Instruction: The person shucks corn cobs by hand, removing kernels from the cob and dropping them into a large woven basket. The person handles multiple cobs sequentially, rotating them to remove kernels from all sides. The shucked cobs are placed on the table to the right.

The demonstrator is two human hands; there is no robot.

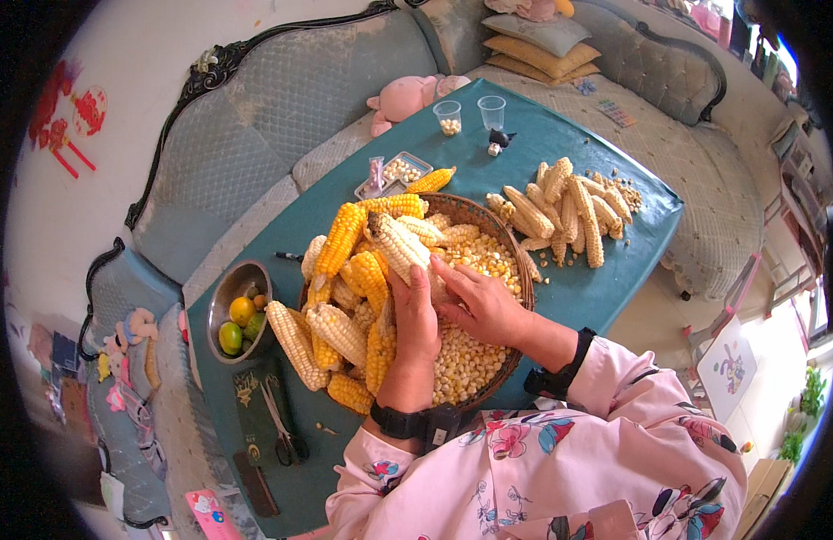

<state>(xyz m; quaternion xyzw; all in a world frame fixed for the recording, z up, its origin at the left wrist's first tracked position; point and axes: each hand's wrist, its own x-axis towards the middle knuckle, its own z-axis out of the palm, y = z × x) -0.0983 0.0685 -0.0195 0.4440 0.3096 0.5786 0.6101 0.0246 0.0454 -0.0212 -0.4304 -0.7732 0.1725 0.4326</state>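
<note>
My left hand (416, 317) is closed around the lower part of a pale ear of corn (399, 243), whose dark tip points up and away to the left. Against the ear's near right side rest the fingers of my right hand (480, 300); what they press on is partly hidden. Both hands are above a round woven basket (524, 270). Loose corn kernels (473, 368) fill its right side. On its left side yellow and white ears of corn (338, 243) are heaped, some jutting over the rim.
Bare corncobs (558, 209) lie piled at the table's right. A metal bowl of fruit (217, 310), scissors (281, 425) and a brown comb (255, 482) lie left. Two plastic cups (492, 113) and a sectioned tray (406, 169) stand farther back on the green-covered table (592, 324).
</note>
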